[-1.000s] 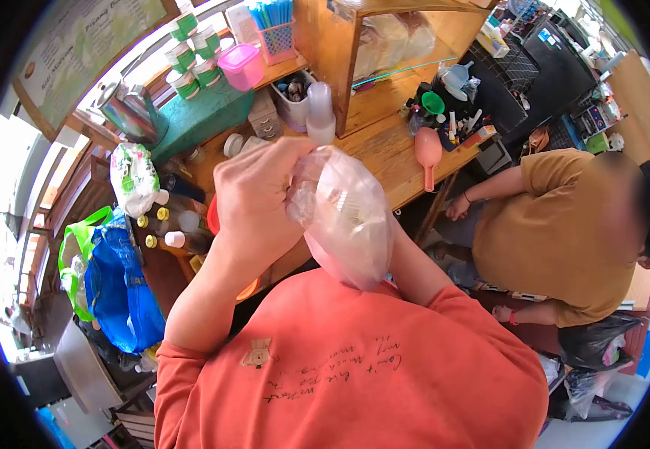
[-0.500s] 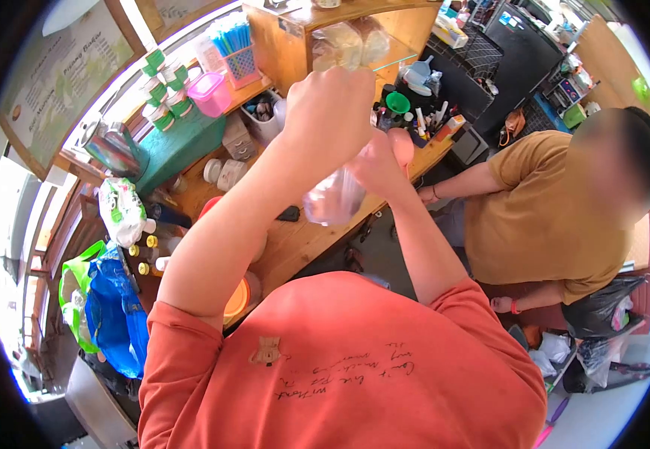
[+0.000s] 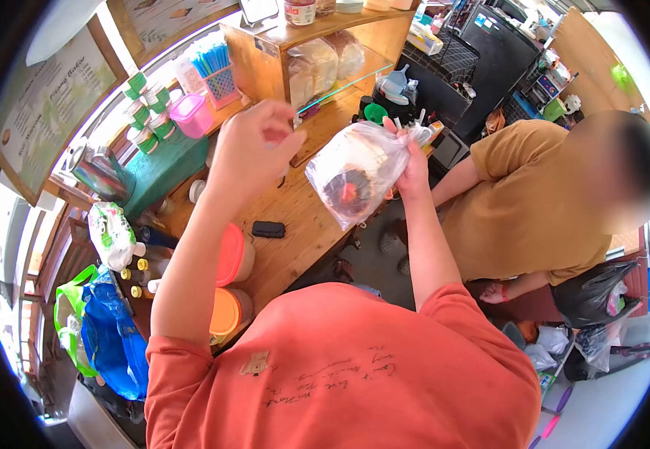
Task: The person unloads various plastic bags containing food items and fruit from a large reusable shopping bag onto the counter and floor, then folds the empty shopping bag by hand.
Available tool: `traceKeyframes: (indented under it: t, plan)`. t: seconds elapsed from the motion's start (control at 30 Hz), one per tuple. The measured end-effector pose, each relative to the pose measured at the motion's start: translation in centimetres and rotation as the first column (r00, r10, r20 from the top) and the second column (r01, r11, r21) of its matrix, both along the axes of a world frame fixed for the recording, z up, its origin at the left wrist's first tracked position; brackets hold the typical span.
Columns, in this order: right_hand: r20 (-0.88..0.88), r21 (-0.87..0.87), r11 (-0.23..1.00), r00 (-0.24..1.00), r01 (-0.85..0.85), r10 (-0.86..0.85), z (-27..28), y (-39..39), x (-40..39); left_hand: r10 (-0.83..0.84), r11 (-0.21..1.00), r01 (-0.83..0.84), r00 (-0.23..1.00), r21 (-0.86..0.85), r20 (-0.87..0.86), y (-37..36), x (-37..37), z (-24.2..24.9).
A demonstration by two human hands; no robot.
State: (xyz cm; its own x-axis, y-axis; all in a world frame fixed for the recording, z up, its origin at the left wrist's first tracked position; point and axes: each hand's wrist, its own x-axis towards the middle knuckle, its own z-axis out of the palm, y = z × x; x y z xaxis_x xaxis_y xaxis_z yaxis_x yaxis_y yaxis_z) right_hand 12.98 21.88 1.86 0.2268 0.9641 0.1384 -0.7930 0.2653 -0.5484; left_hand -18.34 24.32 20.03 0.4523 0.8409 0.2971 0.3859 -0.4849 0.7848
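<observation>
Over the wooden counter's long floor-side edge, as you see it, your right hand holds the clear plastic bag, fingers gripping its bunched end. The bag is tilted, its long axis slanting: bunched end toward your upper right, broad end toward your lower left, a dark round shape showing through there. Your left hand is raised apart from it, fingers loosely curled, thumb spaced away. A black case lies inward from that edge.
</observation>
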Motion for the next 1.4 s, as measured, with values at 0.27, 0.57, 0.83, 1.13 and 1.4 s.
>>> traceKeyframes:
  t: [0.27,0.57,0.83,1.13,1.4]
  plan:
    - [0.087,0.02,1.0,0.996,-0.012,0.01,-1.5,1.0,2.9,0.097,0.981,-0.112,0.99,-0.156,-0.099,-3.0,-6.1,-4.5]
    - [0.686,-0.172,0.918,0.712,0.357,-0.148,-9.5,12.5,0.4,0.08,0.936,-0.134,0.982,-0.325,-0.172,-8.0,-10.4,-10.3]
    - [0.454,-0.561,0.702,0.872,0.438,-0.182,-13.3,23.9,1.6,0.227,0.856,-0.325,0.935,-0.402,-0.273,-13.5,-12.2,-14.7]
    - [-0.148,-0.387,0.902,0.952,0.193,-0.267,-16.7,29.9,5.1,0.324,0.679,-0.54,0.828,-0.498,-0.457,-19.6,-9.7,-18.7]
    - [-0.06,-0.533,0.785,0.912,0.315,-0.407,-14.4,33.1,6.0,0.349,0.561,-0.671,0.722,-0.484,-0.597,-22.3,-8.4,-20.2]
